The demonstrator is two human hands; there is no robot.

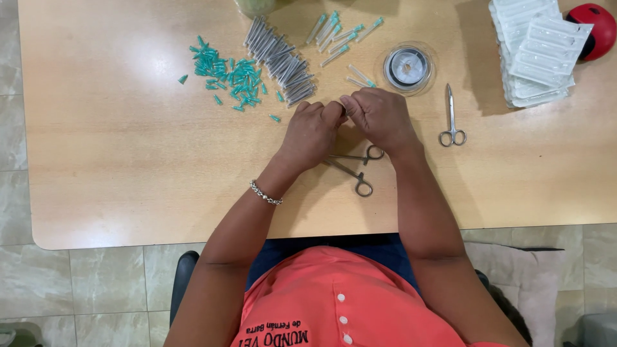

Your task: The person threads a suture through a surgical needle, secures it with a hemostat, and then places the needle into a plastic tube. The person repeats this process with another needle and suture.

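Steel-thin and light, a small needle part (345, 110) sits pinched between left hand (313, 132) and right hand (380, 117), both closed tight at the fingertips, best gripped by its stiffer hub, I'd say.

Bare table (128, 167) lies left; forceps (353, 170) and scissors (452, 122) apparently crowd right.

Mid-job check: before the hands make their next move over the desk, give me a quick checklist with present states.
1. Left hand and right hand meet, fingertips together: ok.
2. What the fingertips pinch: too small to see, cannot tell.
3. Clamp scissors lie on the table, partly under the hands and close by: ok.
4. Small scissors lie apart, right of the right hand: ok.
5. Wire spool sits flat beyond the right hand: ok.
6. Green caps and grey tubes lie in separate piles beyond the left hand: ok.
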